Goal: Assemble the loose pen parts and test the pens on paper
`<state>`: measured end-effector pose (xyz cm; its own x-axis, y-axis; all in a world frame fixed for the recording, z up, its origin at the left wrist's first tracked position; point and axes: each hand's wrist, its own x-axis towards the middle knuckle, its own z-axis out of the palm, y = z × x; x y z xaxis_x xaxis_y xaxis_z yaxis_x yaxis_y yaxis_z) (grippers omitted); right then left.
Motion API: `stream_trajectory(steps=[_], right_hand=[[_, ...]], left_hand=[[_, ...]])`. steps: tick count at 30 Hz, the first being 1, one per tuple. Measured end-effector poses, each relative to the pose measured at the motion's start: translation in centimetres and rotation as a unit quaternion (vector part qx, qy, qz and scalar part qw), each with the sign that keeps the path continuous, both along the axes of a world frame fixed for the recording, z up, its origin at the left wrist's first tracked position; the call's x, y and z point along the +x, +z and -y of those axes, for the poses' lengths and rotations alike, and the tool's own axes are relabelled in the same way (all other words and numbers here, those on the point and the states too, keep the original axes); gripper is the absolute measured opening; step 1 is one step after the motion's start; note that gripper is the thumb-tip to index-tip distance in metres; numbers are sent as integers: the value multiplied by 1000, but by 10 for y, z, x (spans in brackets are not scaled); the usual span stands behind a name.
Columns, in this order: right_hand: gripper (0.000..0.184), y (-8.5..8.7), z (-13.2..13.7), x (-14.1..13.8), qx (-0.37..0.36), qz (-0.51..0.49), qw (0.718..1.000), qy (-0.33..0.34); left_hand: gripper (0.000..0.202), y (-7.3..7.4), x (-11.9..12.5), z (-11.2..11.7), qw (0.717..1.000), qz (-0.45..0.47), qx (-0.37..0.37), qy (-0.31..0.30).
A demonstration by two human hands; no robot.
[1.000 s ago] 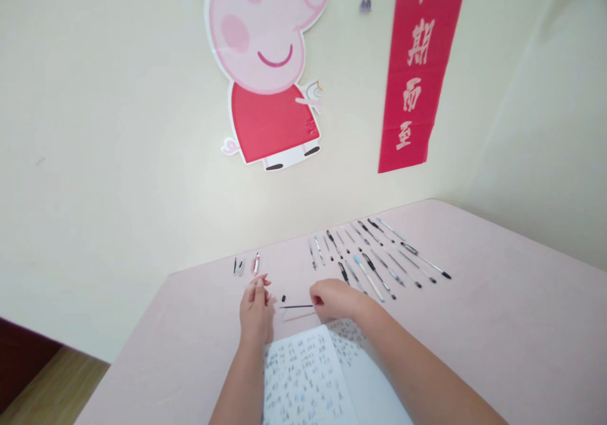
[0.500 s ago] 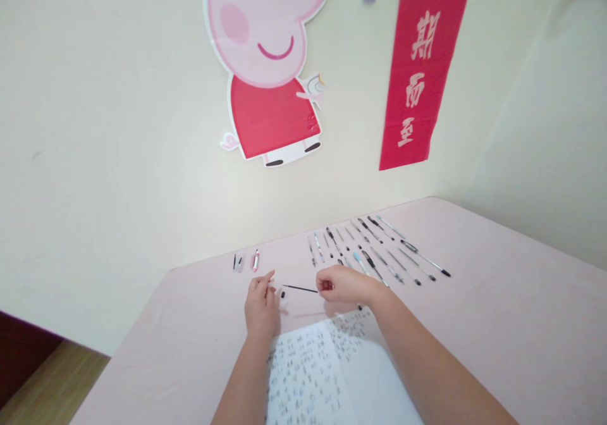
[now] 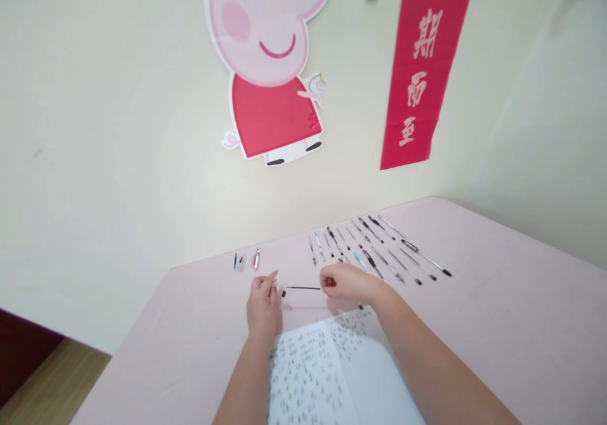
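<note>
My right hand [image 3: 342, 281] is closed in a pinch on the right end of a thin dark pen refill [image 3: 304, 288]. The refill runs level above the table, its slim tip pointing left to my left hand [image 3: 263, 292]. The left fingers are bent together around something small and pale, mostly hidden, with the index finger stretched up. A small black piece [image 3: 283, 293], like a pen cap, shows just beside those fingers; whether it lies on the table or is held, I cannot tell. Sheets of handwritten paper [image 3: 308, 368] lie below, between my forearms.
Several pens and pen parts [image 3: 372, 264] lie in slanting rows on the pink table [image 3: 190, 324] beyond my right hand. At the back left are a red and white pen [image 3: 257, 259] and small clear and black parts [image 3: 241, 263]. The wall [image 3: 142, 210] rises behind the table.
The refill has turned from a slight slant to nearly level, and its tip sits close to my left fingers. Both hands have shifted very slightly; the view has moved a little too.
</note>
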<state>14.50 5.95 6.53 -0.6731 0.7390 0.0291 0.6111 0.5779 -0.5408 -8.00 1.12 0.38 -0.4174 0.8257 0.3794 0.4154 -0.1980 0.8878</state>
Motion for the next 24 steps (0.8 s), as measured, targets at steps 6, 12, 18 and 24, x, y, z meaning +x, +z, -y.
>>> stream_trajectory(steps=[6, 12, 18, 24], right_hand=[[12, 6, 3, 0, 30, -1, 999, -12], [13, 12, 6, 1, 40, 20, 999, -19], [14, 19, 8, 6, 43, 19, 999, -18], [14, 21, 9, 4, 54, 19, 998, -23]], left_hand=[[38, 0, 1, 0, 998, -57, -6, -1], [36, -1, 0, 0, 995, -97, -10, 8], [37, -3, -2, 0, 964, -252, -71, 39], [36, -1, 0, 2, 949, -304, -75, 31]])
